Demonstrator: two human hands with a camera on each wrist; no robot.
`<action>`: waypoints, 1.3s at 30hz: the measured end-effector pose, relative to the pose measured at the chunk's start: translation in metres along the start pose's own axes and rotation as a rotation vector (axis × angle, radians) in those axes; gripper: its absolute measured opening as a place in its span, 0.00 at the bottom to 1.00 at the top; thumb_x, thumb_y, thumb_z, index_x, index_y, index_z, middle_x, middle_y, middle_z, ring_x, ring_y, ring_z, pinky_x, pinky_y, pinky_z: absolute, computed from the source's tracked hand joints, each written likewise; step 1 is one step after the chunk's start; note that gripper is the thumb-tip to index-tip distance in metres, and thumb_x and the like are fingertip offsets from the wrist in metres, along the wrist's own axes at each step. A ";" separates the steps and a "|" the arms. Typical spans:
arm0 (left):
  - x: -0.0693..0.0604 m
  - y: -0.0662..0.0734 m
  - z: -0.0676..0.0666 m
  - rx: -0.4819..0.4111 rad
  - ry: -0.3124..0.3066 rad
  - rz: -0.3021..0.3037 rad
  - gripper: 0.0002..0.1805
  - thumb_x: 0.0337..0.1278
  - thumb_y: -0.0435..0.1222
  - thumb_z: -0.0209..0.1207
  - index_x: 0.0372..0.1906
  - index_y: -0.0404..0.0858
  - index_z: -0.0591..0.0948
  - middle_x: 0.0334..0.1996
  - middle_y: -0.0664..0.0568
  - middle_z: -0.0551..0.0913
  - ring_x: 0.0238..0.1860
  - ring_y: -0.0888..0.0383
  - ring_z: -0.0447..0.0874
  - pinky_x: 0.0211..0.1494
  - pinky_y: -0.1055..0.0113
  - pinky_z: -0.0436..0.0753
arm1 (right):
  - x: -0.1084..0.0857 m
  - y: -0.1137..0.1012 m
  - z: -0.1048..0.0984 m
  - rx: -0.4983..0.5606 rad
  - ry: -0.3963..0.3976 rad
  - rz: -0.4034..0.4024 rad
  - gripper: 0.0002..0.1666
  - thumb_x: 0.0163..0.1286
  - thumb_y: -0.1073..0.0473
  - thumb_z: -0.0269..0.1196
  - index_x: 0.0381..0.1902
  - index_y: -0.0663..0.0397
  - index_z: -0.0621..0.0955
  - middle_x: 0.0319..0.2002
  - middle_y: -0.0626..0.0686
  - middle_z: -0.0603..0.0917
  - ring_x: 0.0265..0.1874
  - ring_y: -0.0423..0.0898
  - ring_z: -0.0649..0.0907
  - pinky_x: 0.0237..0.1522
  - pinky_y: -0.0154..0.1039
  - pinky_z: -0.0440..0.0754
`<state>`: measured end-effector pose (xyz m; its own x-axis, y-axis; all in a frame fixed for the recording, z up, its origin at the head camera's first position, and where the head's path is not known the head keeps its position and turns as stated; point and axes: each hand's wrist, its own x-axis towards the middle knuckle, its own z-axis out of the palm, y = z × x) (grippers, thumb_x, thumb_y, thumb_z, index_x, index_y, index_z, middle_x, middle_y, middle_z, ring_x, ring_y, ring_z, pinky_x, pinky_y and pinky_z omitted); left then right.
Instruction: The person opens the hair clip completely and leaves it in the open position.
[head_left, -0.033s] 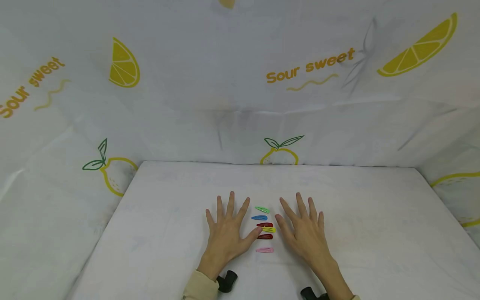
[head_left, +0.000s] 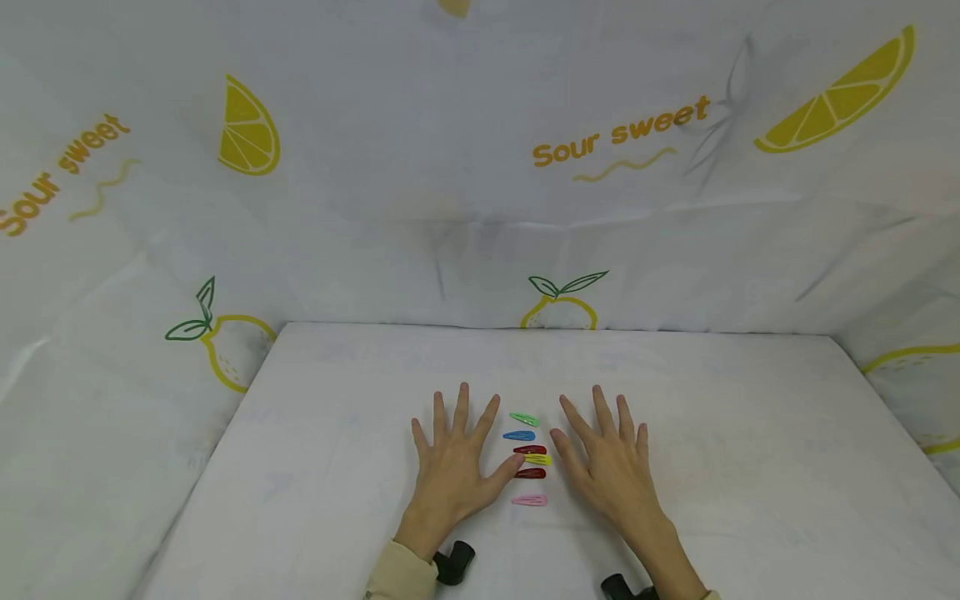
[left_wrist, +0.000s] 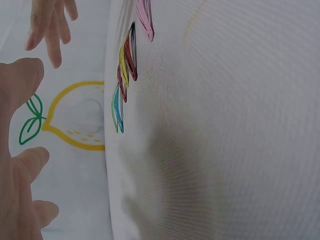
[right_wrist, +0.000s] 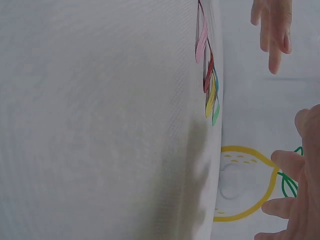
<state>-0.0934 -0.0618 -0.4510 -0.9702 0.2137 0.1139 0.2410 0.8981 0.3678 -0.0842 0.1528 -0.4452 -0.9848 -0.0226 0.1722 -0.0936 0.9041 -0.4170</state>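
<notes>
Several snap hair clips lie in a loose column on the white table. From far to near they are a green clip (head_left: 524, 419), a blue clip (head_left: 519, 435), a dark red clip (head_left: 530, 449), a yellow clip (head_left: 537, 459), a second dark red clip (head_left: 532, 473) and a pink clip (head_left: 529, 501). My left hand (head_left: 450, 475) spreads its fingers left of them; its thumb overlaps the middle clips in the head view. To their right, my right hand (head_left: 613, 475) is spread too. Both wrist views show the hands raised above the table, holding nothing.
The white-covered table (head_left: 315, 500) reaches back to a white cloth backdrop (head_left: 390, 167) printed with lemons and lettering. More of this cloth hangs at both sides. A black device (head_left: 455, 563) sits at the left wrist, another (head_left: 619, 587) at the right wrist.
</notes>
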 end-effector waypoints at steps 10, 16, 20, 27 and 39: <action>-0.002 0.000 0.002 0.005 -0.018 0.009 0.45 0.59 0.70 0.54 0.79 0.58 0.62 0.83 0.41 0.51 0.81 0.27 0.45 0.69 0.18 0.51 | 0.000 0.001 0.003 0.003 -0.001 -0.017 0.32 0.76 0.38 0.56 0.73 0.40 0.74 0.79 0.67 0.61 0.78 0.74 0.55 0.67 0.83 0.54; -0.001 0.001 0.002 0.001 -0.030 0.005 0.45 0.59 0.70 0.53 0.79 0.58 0.63 0.83 0.42 0.51 0.81 0.27 0.45 0.70 0.18 0.51 | 0.000 0.001 0.003 0.002 0.004 -0.028 0.31 0.76 0.39 0.57 0.72 0.40 0.75 0.78 0.67 0.63 0.77 0.74 0.58 0.66 0.82 0.56; 0.000 0.002 0.003 0.000 -0.036 0.009 0.46 0.59 0.70 0.54 0.79 0.58 0.63 0.83 0.42 0.51 0.81 0.28 0.45 0.70 0.18 0.51 | 0.001 0.001 0.003 0.004 0.011 -0.035 0.31 0.75 0.39 0.58 0.71 0.41 0.76 0.77 0.67 0.64 0.76 0.74 0.59 0.66 0.81 0.58; 0.004 -0.001 0.003 0.004 -0.036 0.030 0.44 0.61 0.68 0.55 0.79 0.57 0.63 0.82 0.41 0.54 0.80 0.28 0.48 0.70 0.19 0.51 | 0.003 -0.001 0.003 0.051 0.036 -0.060 0.29 0.75 0.41 0.60 0.69 0.44 0.78 0.73 0.66 0.71 0.72 0.71 0.68 0.62 0.78 0.69; 0.039 -0.021 -0.009 -0.040 -0.023 0.262 0.29 0.66 0.53 0.63 0.68 0.47 0.79 0.63 0.47 0.83 0.63 0.46 0.81 0.61 0.46 0.81 | 0.019 -0.004 0.006 0.215 -0.017 -0.083 0.23 0.73 0.52 0.65 0.63 0.52 0.82 0.53 0.60 0.84 0.55 0.60 0.80 0.54 0.60 0.82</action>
<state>-0.1359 -0.0755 -0.4455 -0.8746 0.4462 0.1896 0.4846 0.7949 0.3650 -0.1032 0.1468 -0.4454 -0.9746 -0.1013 0.1996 -0.2012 0.7873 -0.5828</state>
